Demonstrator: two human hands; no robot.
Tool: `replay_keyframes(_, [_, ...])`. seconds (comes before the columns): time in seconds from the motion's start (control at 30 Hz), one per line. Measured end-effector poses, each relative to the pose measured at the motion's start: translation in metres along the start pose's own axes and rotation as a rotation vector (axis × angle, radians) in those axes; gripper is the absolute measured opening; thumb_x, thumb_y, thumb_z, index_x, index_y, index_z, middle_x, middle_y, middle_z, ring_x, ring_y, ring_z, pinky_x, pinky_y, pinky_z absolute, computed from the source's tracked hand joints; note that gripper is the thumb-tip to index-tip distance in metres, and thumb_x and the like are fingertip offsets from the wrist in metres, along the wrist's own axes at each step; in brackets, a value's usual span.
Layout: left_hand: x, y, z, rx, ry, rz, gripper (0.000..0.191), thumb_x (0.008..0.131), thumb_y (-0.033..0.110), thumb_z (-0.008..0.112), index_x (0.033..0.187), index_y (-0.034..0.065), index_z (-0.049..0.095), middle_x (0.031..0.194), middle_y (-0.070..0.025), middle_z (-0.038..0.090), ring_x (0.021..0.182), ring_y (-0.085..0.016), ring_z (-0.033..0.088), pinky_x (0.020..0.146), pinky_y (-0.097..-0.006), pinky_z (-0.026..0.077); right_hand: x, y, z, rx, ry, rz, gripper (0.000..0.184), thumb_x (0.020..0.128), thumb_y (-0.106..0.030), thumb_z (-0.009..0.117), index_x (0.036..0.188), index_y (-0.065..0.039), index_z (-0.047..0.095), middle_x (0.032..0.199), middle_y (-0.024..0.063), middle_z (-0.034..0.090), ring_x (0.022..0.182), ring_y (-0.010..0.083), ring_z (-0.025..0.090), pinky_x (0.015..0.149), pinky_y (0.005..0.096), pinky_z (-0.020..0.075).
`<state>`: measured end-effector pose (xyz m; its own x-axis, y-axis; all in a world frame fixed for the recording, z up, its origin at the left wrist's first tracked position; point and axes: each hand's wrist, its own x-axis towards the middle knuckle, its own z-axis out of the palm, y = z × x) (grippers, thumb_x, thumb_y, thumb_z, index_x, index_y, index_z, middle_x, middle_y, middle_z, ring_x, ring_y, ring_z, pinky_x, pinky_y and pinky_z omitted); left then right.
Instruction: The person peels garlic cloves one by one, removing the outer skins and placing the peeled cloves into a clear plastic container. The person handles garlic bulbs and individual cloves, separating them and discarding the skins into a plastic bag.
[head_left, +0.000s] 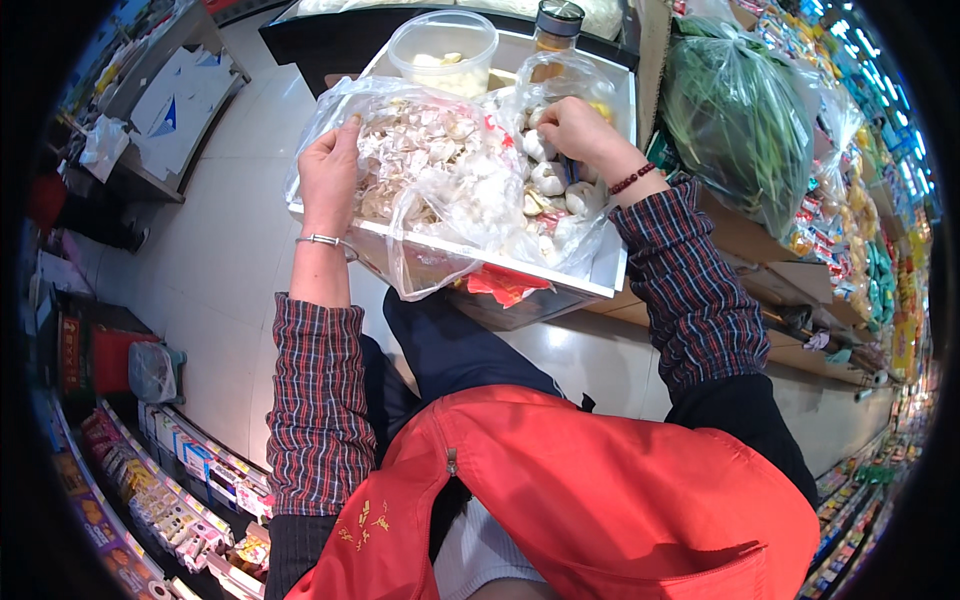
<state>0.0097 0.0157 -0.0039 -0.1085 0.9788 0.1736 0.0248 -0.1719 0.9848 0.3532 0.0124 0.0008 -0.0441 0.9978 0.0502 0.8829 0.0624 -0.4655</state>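
Note:
My left hand (330, 176) is at the left edge of a clear plastic bag (405, 259) heaped with dry garlic skins (427, 142). Its fingers are curled with the thumb raised, and what they pinch, if anything, is unclear. My right hand (581, 131) reaches down into a second clear bag (596, 247) of whole garlic bulbs (549, 178). Its fingertips touch a white bulb (538, 145); the curled fingers hide whether they grip it. Both bags lie on a white-rimmed box (611, 281). Behind them stands a clear round tub (442, 67) holding pale peeled cloves.
A dark-lidded bottle (559, 30) stands at the box's back right corner. To the right, a large bag of leafy greens (739, 127) rests by stocked shelves (862, 195). Packaged goods fill a rack (165, 495) at lower left. A counter (184, 105) stands across the tiled floor (240, 202).

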Motion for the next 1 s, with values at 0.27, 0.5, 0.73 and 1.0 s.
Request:
replay_keyframes(0.27, [0.003, -0.005, 0.000, -0.024, 0.012, -0.001, 0.037, 0.099, 0.029, 0.069, 0.070, 0.0089, 0.059, 0.064, 0.0094, 0.044, 0.056, -0.002, 0.033, 0.051, -0.0226, 0.024, 0.005, 0.014, -0.005, 0.784, 0.229, 0.185, 0.024, 0.101, -0.016, 0.055, 0.104, 0.002, 0.070, 0.081, 0.0059, 0.067, 0.069, 0.0140, 0.062, 0.064, 0.0304, 0.0535])
replay_keyframes(0.5, [0.001, -0.004, 0.001, -0.038, -0.002, 0.002, 0.036, 0.100, 0.029, 0.068, 0.071, 0.0087, 0.059, 0.064, 0.0098, 0.043, 0.056, -0.002, 0.032, 0.050, -0.0223, 0.024, -0.008, 0.002, -0.012, 1.546, -0.031, 0.002, 0.029, 0.108, -0.018, 0.050, 0.125, 0.003, 0.061, 0.111, 0.0096, 0.069, 0.096, 0.0166, 0.068, 0.083, 0.0322, 0.0575])
replay_keyframes(0.73, [0.003, -0.006, -0.003, -0.056, -0.018, -0.024, 0.040, 0.099, 0.032, 0.068, 0.072, 0.0034, 0.065, 0.065, 0.0090, 0.049, 0.060, -0.002, 0.036, 0.053, -0.0235, 0.031, -0.017, -0.002, -0.019, 1.667, -0.194, -0.162, 0.034, 0.109, -0.018, 0.047, 0.132, 0.005, 0.056, 0.125, 0.0138, 0.066, 0.113, 0.0218, 0.067, 0.102, 0.0377, 0.0547])
replay_keyframes(1.0, [-0.002, 0.002, 0.001, -0.043, -0.120, -0.058, 0.033, 0.104, 0.030, 0.062, 0.081, 0.0056, 0.066, 0.067, 0.0074, 0.050, 0.057, -0.002, 0.039, 0.051, -0.0195, 0.031, -0.022, -0.041, -0.035, 1.378, -0.134, -0.169, 0.027, 0.106, -0.017, 0.054, 0.120, 0.004, 0.064, 0.101, 0.0083, 0.071, 0.085, 0.0147, 0.070, 0.080, 0.0296, 0.0594])
